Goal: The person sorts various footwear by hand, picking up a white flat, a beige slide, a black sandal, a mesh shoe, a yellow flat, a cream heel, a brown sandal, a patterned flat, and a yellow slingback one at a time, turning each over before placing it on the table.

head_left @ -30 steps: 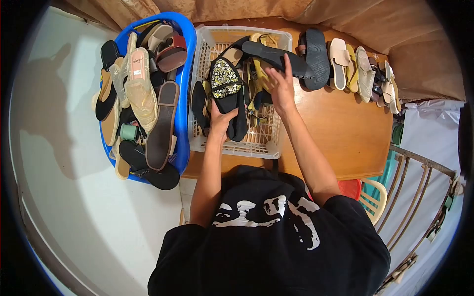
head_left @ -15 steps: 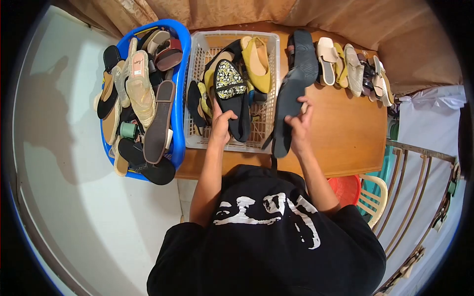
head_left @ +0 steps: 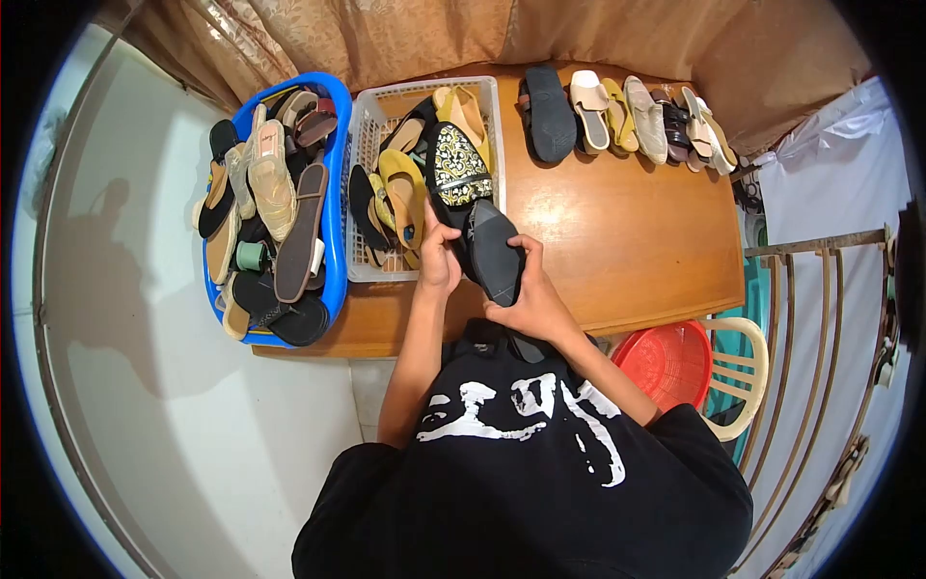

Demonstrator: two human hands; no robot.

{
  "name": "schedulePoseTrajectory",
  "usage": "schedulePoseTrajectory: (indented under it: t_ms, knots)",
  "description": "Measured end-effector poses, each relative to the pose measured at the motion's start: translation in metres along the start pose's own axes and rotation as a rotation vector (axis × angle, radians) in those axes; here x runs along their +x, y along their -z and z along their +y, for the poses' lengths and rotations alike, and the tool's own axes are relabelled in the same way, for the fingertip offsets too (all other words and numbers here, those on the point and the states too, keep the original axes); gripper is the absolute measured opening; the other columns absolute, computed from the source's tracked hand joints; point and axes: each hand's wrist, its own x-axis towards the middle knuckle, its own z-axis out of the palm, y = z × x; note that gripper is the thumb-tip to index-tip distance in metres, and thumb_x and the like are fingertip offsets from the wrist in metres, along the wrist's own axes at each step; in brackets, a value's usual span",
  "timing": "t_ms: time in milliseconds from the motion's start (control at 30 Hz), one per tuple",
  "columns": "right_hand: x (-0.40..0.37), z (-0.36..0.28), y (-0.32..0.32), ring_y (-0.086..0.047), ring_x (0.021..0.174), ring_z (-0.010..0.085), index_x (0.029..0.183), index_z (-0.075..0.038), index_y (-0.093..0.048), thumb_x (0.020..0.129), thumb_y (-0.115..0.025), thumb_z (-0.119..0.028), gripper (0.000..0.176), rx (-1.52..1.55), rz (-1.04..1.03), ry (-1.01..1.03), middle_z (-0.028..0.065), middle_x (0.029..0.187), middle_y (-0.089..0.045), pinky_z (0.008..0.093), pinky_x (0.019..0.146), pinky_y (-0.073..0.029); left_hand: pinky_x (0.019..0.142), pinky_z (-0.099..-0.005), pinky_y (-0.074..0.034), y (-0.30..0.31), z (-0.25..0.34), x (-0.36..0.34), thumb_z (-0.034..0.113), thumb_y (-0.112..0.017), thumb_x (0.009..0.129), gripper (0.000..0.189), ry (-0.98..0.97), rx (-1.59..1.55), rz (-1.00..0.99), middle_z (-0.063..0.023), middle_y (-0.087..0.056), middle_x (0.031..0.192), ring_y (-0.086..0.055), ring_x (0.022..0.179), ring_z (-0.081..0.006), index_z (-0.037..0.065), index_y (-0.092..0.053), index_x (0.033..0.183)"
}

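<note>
My left hand (head_left: 439,261) grips the heel end of a black shoe with a yellow patterned toe (head_left: 456,169), which rests over the white basket (head_left: 364,116). My right hand (head_left: 530,303) holds a second black shoe (head_left: 494,253) sole-up, close against the first shoe, at the near edge of the wooden table (head_left: 617,241). The white basket holds several shoes, among them yellow ones (head_left: 403,193).
A blue basket (head_left: 333,217) piled with sandals and flats stands left of the white one. A row of shoes (head_left: 617,116) lines the table's far edge. A red tub (head_left: 666,362) and a cream chair (head_left: 743,372) sit at the lower right, beside a metal railing.
My right hand brought the black shoe from the table's right side in toward my body, next to the patterned shoe. My left hand kept its grip. The view shifted, so the baskets look farther away.
</note>
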Motion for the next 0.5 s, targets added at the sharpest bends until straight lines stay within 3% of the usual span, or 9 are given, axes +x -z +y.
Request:
schedulePoseTrajectory:
  t_ms: [100,133,233,267,500]
  knots:
    - [-0.009,0.000,0.001,-0.062,0.106,0.0353,0.146,-0.008,-0.020,0.071,-0.080,-0.011,0.096,0.042,-0.088,-0.067,0.0265,0.120,-0.055,0.0403,0.094,-0.050,0.105,-0.0419,-0.049,-0.010,0.005,-0.003,0.013,-0.045,0.095,0.061,0.062,-0.038,-0.111,-0.0134,-0.052,0.140,-0.061,0.120,-0.0284,0.012,-0.028,0.154]
    - [-0.012,-0.002,0.003,-0.062,0.108,0.0371,0.147,-0.008,-0.020,0.070,-0.079,-0.011,0.097,0.019,-0.098,-0.053,0.0277,0.122,-0.055,0.0408,0.095,-0.049,0.099,-0.0442,-0.054,-0.013,0.003,-0.002,0.034,-0.037,0.109,0.048,0.000,0.014,-0.087,-0.0149,-0.056,0.136,-0.066,0.111,-0.0297,0.012,-0.032,0.151]
    - [-0.022,-0.007,0.009,-0.061,0.114,0.0420,0.151,-0.009,-0.022,0.069,-0.079,-0.010,0.100,-0.047,-0.089,0.005,0.0305,0.128,-0.055,0.0426,0.098,-0.049,0.098,-0.0438,-0.054,-0.017,0.011,-0.003,0.049,-0.029,0.110,0.055,0.039,-0.052,-0.147,-0.0152,-0.058,0.133,-0.067,0.110,-0.0302,0.010,-0.035,0.148]
    - [-0.024,-0.005,0.007,-0.061,0.116,0.0434,0.151,-0.009,-0.023,0.068,-0.079,-0.010,0.100,-0.066,-0.057,0.037,0.0309,0.131,-0.054,0.0433,0.099,-0.048,0.097,-0.0420,-0.055,-0.021,0.012,-0.004,0.059,-0.023,0.107,0.066,0.038,-0.004,-0.140,-0.0158,-0.062,0.127,-0.067,0.108,-0.0291,0.007,-0.041,0.144]
    - [-0.017,-0.020,0.013,-0.054,0.125,0.0465,0.148,-0.004,-0.038,0.066,-0.078,-0.009,0.091,-0.089,0.094,0.095,0.0304,0.133,-0.054,0.0469,0.104,-0.047,0.099,-0.0382,-0.054,-0.033,-0.003,-0.016,0.067,-0.025,0.104,0.077,0.203,0.183,-0.069,-0.0134,-0.064,0.126,-0.065,0.113,-0.0230,0.004,-0.048,0.142]
